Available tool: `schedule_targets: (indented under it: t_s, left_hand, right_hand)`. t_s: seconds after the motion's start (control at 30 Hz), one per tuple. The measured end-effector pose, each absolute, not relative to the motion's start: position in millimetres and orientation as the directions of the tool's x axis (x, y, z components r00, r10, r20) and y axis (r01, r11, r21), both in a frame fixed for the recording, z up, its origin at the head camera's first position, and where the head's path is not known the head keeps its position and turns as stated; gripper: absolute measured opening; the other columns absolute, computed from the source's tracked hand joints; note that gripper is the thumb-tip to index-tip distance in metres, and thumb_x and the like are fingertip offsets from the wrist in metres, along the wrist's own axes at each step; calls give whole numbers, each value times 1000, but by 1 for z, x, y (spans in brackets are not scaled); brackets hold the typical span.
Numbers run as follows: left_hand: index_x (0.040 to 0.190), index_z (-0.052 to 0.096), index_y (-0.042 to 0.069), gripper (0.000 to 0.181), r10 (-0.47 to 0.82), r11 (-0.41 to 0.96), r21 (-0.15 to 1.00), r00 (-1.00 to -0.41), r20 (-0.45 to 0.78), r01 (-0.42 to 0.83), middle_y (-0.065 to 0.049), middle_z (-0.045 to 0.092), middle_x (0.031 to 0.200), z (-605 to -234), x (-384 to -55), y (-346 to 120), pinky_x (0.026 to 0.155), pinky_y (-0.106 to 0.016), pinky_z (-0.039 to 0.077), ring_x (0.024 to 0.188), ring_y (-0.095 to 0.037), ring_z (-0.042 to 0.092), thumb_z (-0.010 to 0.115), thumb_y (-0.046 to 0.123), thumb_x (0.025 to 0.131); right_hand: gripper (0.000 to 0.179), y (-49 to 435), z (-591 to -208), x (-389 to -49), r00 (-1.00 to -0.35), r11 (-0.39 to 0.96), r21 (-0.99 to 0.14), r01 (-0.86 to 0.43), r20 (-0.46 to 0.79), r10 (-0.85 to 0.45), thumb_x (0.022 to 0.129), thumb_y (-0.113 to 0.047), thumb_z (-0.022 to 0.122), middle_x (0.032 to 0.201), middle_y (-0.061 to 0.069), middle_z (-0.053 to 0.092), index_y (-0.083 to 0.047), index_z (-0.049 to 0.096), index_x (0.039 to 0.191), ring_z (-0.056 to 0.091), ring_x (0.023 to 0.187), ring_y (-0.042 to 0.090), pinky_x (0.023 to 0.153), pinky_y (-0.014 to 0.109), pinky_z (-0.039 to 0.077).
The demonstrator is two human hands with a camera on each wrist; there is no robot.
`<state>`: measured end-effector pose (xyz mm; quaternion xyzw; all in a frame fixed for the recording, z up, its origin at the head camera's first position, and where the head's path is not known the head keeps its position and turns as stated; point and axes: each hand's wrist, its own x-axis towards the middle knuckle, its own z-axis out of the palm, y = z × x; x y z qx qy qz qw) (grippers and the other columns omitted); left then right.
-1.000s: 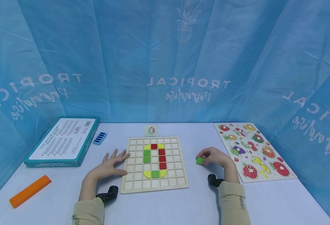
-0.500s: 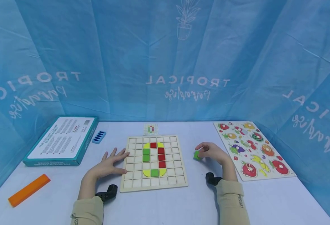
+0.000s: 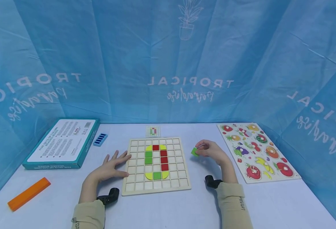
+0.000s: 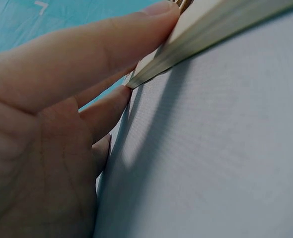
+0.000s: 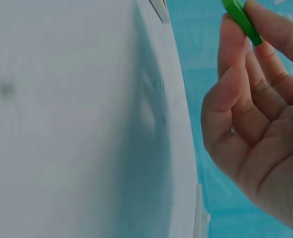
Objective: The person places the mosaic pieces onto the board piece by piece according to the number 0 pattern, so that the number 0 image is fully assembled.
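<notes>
A green square tile (image 3: pixel 195 152) is pinched between the thumb and fingertips of my right hand (image 3: pixel 212 152), just right of a wooden grid board (image 3: pixel 133 187). In the right wrist view the tile (image 5: pixel 242 21) shows edge-on, held up off the white table. My left hand (image 3: pixel 109 167) lies with spread, straight fingers along the board's left edge; in the left wrist view its thumb (image 4: pixel 102 49) touches the rim. On the board, red tiles (image 3: pixel 163 160), green tiles (image 3: pixel 148 157) and yellow rounded corner tiles (image 3: pixel 149 176) form a ring around bare cells.
Behind the board lies a small pattern card (image 3: pixel 153 131). A fruit puzzle board (image 3: pixel 259 152) is at the right. To the left are a teal box (image 3: pixel 61 143), a small blue tray (image 3: pixel 100 140) and an orange bar (image 3: pixel 29 194). A blue curtain (image 3: pixel 168 63) hangs behind the table.
My right hand has moved left and away from me, carrying the green tile closer to the grid board. My left hand stays at the board's left edge.
</notes>
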<state>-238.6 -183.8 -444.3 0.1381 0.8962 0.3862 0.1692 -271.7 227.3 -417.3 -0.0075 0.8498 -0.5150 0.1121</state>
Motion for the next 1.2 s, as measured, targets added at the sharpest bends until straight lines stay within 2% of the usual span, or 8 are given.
schedule_targets:
  t_s: [0.27, 0.7, 1.03, 1.2]
  left_hand:
    - [142, 33, 6, 88, 396, 660, 737, -902, -172, 149, -17, 14, 153, -444, -240, -184, 109, -55, -18, 139, -40, -11, 73, 38, 71]
    - [142, 34, 6, 88, 397, 651, 746, -902, -172, 145, -17, 14, 153, -446, -239, -185, 109, -55, -18, 139, -39, -11, 73, 38, 70]
    - [142, 34, 6, 88, 399, 651, 744, -902, -167, 150, -17, 14, 153, -447, -240, -186, 108, -55, -18, 139, -40, -11, 73, 38, 70]
    - [142, 34, 6, 88, 396, 651, 745, -902, -169, 146, -17, 13, 153, -447, -239, -187, 108, -55, -18, 139, -39, -11, 73, 38, 70]
  right_hand:
    - [26, 212, -412, -271, -972, 441, -895, 65, -156, -174, 81, -15, 70, 87, 7, 62, -3, 59, 101, 59, 76, 17, 70, 32, 49]
    - [25, 183, -408, -275, -968, 447, -890, 88, -182, -172, 79, -17, 71, 84, 7, 61, -6, 60, 98, 55, 71, 18, 62, 28, 45]
    - [25, 163, -407, -279, -961, 413, -909, 52, -159, -228, 79, -15, 72, 82, 6, 61, -4, 61, 98, 57, 71, 19, 63, 29, 48]
    - [27, 156, -407, -278, -956, 402, -915, 26, -141, -259, 79, -15, 72, 82, 6, 60, -2, 61, 100, 57, 73, 19, 66, 34, 50]
